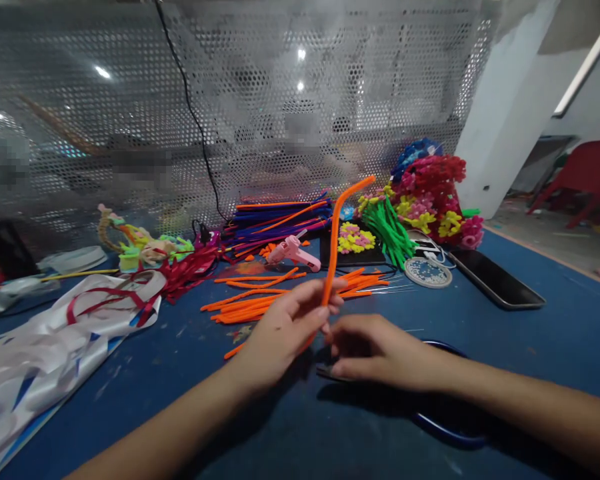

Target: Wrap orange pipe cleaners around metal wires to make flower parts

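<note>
My left hand [295, 320] is closed on an orange pipe cleaner [334, 247], which stands up from the fingers and bends to the right at its top. Close beside it, my right hand [375, 347] has curved fingers, with a gap between thumb and forefinger and nothing plainly held. Under the right hand and forearm is a tool with blue loop handles [447, 430], probably scissors; its dark tip shows by the thumb. Behind the left hand, several orange pipe cleaners [245, 309] lie on the blue table [190, 400].
A pink glue gun [293, 252] lies behind the orange pipe cleaners. Farther back are blue and purple pipe cleaners [275, 223], green stems [387, 233] and red flowers [440, 180]. A phone [500, 277] lies right, white plastic [25, 360] left. A perforated metal panel [280, 100] stands behind.
</note>
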Demonstrator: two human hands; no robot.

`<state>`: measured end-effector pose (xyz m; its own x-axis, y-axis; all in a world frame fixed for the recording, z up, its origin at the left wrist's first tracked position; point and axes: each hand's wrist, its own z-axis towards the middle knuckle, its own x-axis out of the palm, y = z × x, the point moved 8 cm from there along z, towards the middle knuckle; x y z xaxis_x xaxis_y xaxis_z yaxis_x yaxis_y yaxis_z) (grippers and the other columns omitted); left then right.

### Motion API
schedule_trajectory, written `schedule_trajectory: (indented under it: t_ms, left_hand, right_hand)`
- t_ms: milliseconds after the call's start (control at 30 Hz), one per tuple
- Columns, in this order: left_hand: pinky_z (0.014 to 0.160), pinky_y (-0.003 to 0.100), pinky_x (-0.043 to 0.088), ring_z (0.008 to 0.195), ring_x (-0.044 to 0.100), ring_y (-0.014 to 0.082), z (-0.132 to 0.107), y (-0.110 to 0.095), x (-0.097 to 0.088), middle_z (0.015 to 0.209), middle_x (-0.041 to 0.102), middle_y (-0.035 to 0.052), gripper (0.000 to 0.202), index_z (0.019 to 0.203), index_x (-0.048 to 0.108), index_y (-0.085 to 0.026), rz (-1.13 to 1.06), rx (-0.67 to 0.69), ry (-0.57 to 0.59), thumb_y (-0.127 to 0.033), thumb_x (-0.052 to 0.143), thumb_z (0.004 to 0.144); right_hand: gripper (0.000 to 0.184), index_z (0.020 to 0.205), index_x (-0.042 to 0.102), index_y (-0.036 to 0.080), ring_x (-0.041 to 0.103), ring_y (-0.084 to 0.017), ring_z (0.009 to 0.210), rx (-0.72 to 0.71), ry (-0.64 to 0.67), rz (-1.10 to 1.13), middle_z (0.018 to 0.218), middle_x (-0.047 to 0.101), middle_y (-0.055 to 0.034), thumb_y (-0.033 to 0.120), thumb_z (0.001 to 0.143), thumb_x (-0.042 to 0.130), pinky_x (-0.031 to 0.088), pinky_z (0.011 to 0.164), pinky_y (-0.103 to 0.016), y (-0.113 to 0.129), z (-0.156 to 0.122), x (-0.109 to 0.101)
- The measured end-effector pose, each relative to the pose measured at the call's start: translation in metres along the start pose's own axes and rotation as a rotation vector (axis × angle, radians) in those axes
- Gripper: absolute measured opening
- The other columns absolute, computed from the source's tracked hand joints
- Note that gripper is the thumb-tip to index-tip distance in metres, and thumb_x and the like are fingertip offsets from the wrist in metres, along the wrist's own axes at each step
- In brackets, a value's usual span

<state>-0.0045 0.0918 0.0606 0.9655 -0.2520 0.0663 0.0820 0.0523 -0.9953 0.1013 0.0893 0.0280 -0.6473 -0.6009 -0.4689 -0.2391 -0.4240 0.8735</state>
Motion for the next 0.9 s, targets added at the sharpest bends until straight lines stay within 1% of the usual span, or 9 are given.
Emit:
schedule_trajectory:
  t_ms: [100,167,267,333,400,500,600,800,900]
  left_hand:
    - [0.070,0.024,0.046,0.078,0.057,0.0142,-0.010,0.010,0.017,0.089,0.063,0.0027,0.017,0.092,0.065,-0.020,0.022,-0.044,0.103,-0.020,0.062,0.075]
    - [0.078,0.028,0.046,0.084,0.058,0.0171,-0.013,0.011,0.024,0.091,0.063,0.0034,0.013,0.088,0.064,-0.020,0.054,-0.040,0.167,-0.021,0.061,0.076]
    - [0.088,0.031,0.042,0.097,0.056,0.0203,-0.012,0.007,0.029,0.100,0.062,0.0052,0.015,0.092,0.064,-0.019,0.229,0.013,0.230,-0.023,0.056,0.080]
    - [0.091,0.032,0.039,0.101,0.054,0.0207,-0.008,0.006,0.026,0.106,0.061,0.0053,0.019,0.097,0.063,-0.020,0.448,0.058,0.261,-0.025,0.051,0.083]
    - [0.090,0.031,0.039,0.098,0.054,0.0204,-0.003,0.012,0.017,0.105,0.061,0.0049,0.023,0.101,0.062,-0.021,0.693,0.066,0.303,-0.028,0.047,0.085]
    - [0.079,0.030,0.041,0.089,0.056,0.0210,0.003,0.030,-0.006,0.094,0.062,0.0052,0.018,0.090,0.063,-0.020,1.045,-0.007,0.362,-0.029,0.050,0.082]
    - [0.073,0.028,0.039,0.085,0.054,0.0211,0.006,0.036,-0.025,0.093,0.060,0.0065,0.014,0.088,0.060,-0.018,1.291,-0.015,0.309,-0.024,0.051,0.080]
    - [0.061,0.027,0.034,0.069,0.050,0.0185,0.004,0.037,-0.023,0.081,0.056,0.0070,0.020,0.077,0.055,-0.016,1.421,-0.074,0.292,-0.023,0.038,0.085]
    - [0.061,0.026,0.033,0.066,0.048,0.0169,0.006,0.031,-0.025,0.076,0.056,0.0036,0.020,0.078,0.050,-0.018,1.264,-0.066,0.212,-0.027,0.036,0.087]
  right_hand:
    - [0.023,0.085,0.059,0.017,0.048,-0.009,0.059,-0.042,0.065,0.061,0.069,0.054,0.0029,0.038,0.076,0.062,0.036,0.053,-0.019,0.003,-0.001,0.030]
    - [0.023,0.085,0.062,0.017,0.051,-0.011,0.064,-0.075,0.095,0.137,0.071,0.056,0.0014,0.038,0.078,0.060,0.040,0.058,-0.021,0.003,-0.001,0.040]
    - [0.024,0.088,0.066,0.017,0.055,-0.015,0.079,-0.118,0.097,0.239,0.081,0.062,-0.0015,0.037,0.081,0.056,0.043,0.071,-0.025,0.002,0.000,0.041]
    - [0.025,0.083,0.068,0.016,0.055,-0.014,0.075,-0.086,0.074,0.296,0.077,0.062,-0.0010,0.038,0.082,0.055,0.043,0.069,-0.024,-0.002,0.001,0.038]
    - [0.029,0.075,0.067,0.014,0.053,-0.011,0.063,0.000,0.017,0.366,0.066,0.060,0.0001,0.041,0.080,0.056,0.042,0.060,-0.022,-0.010,0.002,0.030]
    - [0.031,0.071,0.066,0.013,0.051,-0.009,0.054,0.100,-0.090,0.483,0.061,0.059,0.0003,0.044,0.077,0.060,0.041,0.054,-0.021,-0.020,0.002,0.016]
    - [0.028,0.072,0.066,0.014,0.054,-0.008,0.052,0.123,-0.126,0.617,0.062,0.062,-0.0001,0.042,0.071,0.066,0.043,0.053,-0.020,-0.022,0.003,0.011]
    - [0.025,0.072,0.066,0.015,0.057,-0.009,0.049,0.279,-0.118,0.758,0.057,0.064,0.0003,0.034,0.059,0.076,0.043,0.049,-0.019,-0.032,-0.001,0.026]
    - [0.025,0.069,0.064,0.015,0.055,-0.008,0.045,0.330,-0.104,0.803,0.056,0.065,0.0003,0.031,0.056,0.078,0.040,0.044,-0.017,-0.036,-0.003,0.033]
